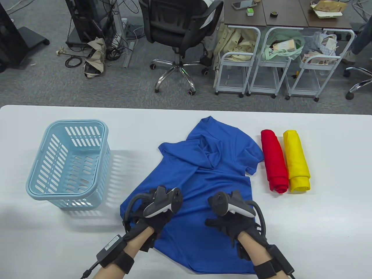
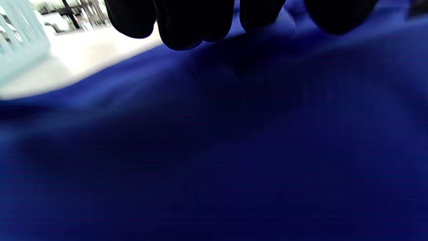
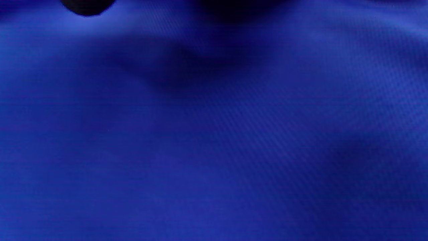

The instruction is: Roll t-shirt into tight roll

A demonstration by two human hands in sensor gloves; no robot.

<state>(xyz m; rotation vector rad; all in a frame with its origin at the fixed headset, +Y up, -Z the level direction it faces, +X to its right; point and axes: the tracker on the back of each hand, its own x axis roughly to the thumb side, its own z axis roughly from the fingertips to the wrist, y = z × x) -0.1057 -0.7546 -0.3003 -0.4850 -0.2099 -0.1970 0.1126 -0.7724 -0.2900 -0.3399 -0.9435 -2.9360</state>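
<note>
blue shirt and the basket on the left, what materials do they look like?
Blue t-shirt: looks like a thin knit, possibly synthetic sports fabric; the right wrist view shows a fine mesh-like weave with a slight sheen, and it drapes in soft folds. Basket: likely moulded plastic, pale blue, smooth and rigid-looking, with slotted walls and a rolled rim.

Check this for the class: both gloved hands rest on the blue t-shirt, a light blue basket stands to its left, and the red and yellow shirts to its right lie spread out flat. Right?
Not quite. The table view shows the red shirt and yellow shirt already rolled, side by side. The rest holds: left hand and right hand rest on the blue t-shirt, with the basket to its left.
</note>
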